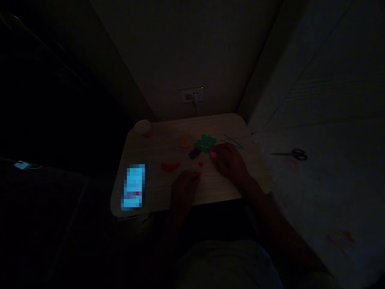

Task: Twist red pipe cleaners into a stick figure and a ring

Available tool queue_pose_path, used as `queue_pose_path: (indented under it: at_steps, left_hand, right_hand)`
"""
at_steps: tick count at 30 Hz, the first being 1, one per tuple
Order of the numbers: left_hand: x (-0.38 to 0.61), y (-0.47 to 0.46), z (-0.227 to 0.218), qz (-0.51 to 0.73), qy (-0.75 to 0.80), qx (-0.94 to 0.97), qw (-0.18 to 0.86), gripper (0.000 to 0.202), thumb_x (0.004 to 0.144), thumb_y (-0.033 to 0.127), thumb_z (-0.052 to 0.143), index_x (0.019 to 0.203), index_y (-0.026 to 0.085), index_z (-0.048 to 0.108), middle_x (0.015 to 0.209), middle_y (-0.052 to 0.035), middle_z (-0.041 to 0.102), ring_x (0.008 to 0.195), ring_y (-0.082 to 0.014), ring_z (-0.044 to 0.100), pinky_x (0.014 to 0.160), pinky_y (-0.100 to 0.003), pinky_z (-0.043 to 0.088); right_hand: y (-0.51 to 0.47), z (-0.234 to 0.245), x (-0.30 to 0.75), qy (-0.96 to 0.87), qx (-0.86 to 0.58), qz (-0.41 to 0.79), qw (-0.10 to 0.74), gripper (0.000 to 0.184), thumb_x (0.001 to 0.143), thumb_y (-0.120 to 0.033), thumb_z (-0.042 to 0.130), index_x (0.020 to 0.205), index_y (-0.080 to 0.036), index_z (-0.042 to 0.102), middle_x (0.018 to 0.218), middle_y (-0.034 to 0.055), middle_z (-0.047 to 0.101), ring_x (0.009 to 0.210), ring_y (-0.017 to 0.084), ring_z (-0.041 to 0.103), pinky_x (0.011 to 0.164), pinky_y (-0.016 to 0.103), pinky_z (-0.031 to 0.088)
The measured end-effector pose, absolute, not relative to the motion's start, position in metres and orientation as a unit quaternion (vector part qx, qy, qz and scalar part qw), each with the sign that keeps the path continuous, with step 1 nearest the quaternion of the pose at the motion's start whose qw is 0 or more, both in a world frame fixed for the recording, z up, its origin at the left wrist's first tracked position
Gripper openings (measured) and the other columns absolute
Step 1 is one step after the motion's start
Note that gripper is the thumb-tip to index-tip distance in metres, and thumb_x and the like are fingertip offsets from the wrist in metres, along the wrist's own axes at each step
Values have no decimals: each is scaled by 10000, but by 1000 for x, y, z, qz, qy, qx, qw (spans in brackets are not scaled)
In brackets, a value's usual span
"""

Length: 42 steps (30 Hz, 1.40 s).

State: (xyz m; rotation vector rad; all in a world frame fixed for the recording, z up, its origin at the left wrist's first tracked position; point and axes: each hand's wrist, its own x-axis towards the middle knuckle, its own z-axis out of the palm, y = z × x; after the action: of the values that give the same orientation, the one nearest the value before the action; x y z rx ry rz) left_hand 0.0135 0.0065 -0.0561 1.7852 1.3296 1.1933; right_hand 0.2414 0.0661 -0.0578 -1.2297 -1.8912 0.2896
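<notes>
Red lump sits pinched in the curled left hand, low over the table; the right hand, apart and farther forward, pinches a pink lump beside green pieces. Blue sticks lie just beyond, a lit phone at left.

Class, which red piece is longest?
The long, curved red piece on the wood-grained table, beyond the left hand. The small red lump and the red bits at that hand and the right hand look shorter.
</notes>
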Motion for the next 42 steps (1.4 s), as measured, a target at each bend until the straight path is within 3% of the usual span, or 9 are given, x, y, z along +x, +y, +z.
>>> queue_pose_path:
  at_steps: [3,8,15,22,37,42]
  left_hand:
    - [15,6,-55,449,514,655,325,108,926,220,673,987,199,760,971,-64,769,902,-201,724,862,-333,586]
    - [18,3,-52,445,518,645,343,50,895,225,693,855,201,672,881,-34,716,844,-183,674,821,-308,545]
    - [21,1,-51,445,512,628,380,105,879,237,700,815,197,628,829,-14,662,806,-171,629,791,-292,495]
    - [19,0,-52,436,526,612,400,94,894,255,668,828,195,637,822,-16,669,805,-177,627,784,-292,482]
    - [18,1,-53,433,527,604,411,112,897,272,659,823,195,626,822,-10,656,812,-172,616,793,-285,469]
    - [17,1,-54,434,527,606,409,104,902,267,654,830,198,628,830,-11,658,817,-174,618,805,-291,471]
  right_hand:
    - [67,-60,241,-753,-509,106,404,209,1018,-290,629,1182,-205,726,1178,140,702,1124,292,662,1003,483,572]
    - [69,-65,243,-760,-518,99,379,262,968,-286,690,1204,-179,729,1214,169,698,1161,328,649,1005,509,569]
    - [69,-57,239,-771,-513,109,362,183,1034,-236,574,1063,-187,748,1067,140,744,1056,306,669,958,475,568]
    - [60,-56,242,-767,-515,80,375,314,1075,-282,516,1255,-163,743,1126,173,704,1079,307,645,953,466,571]
    - [72,-67,247,-761,-554,91,326,198,1000,-215,627,938,-186,814,966,133,734,991,304,648,907,445,550]
    - [75,-64,246,-762,-567,91,299,219,1009,-218,631,920,-170,825,961,139,756,981,303,667,900,436,550]
